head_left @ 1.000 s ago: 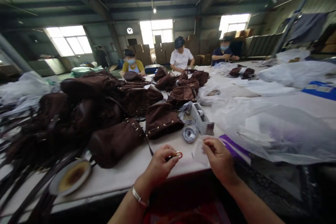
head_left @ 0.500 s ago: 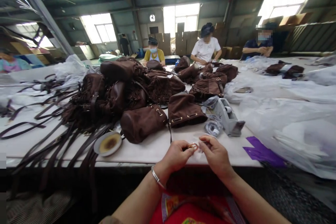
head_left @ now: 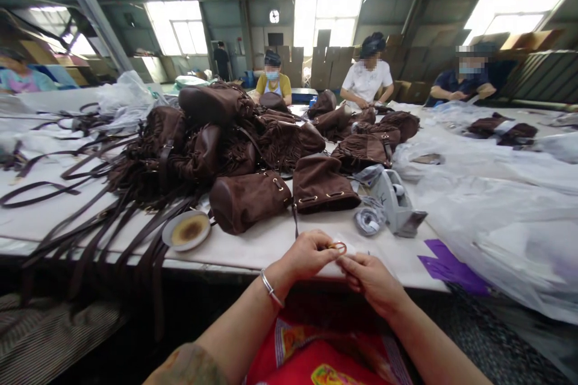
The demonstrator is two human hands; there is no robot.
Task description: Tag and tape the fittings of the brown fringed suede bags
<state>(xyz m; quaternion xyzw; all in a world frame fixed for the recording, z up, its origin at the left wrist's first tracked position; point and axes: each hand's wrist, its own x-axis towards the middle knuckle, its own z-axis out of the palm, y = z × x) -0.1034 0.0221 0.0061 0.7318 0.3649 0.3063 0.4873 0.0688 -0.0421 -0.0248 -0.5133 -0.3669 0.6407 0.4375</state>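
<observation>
At the near edge of the white table (head_left: 253, 246) my left hand (head_left: 309, 255) pinches a small reddish metal ring (head_left: 338, 246) between thumb and fingers. My right hand (head_left: 371, 280) meets it from the right, fingers curled and touching the ring; a thin clear plastic piece lies under both hands. Just beyond stand two brown suede drawstring bags, one lying on its side (head_left: 249, 200) and one upright (head_left: 321, 183).
A heap of brown fringed bags (head_left: 217, 132) and loose dark straps (head_left: 90, 222) fills the left. A round dish (head_left: 187, 230), a tape dispenser (head_left: 396, 201), a tape roll (head_left: 368, 221), purple sheet (head_left: 447, 264) and clear plastic bags (head_left: 501, 204) lie nearby. Three seated people work at the far end.
My hands came together; the right hand, earlier holding the clear plastic apart, now touches the ring. The view has swung left and lower, showing the straps and my lap.
</observation>
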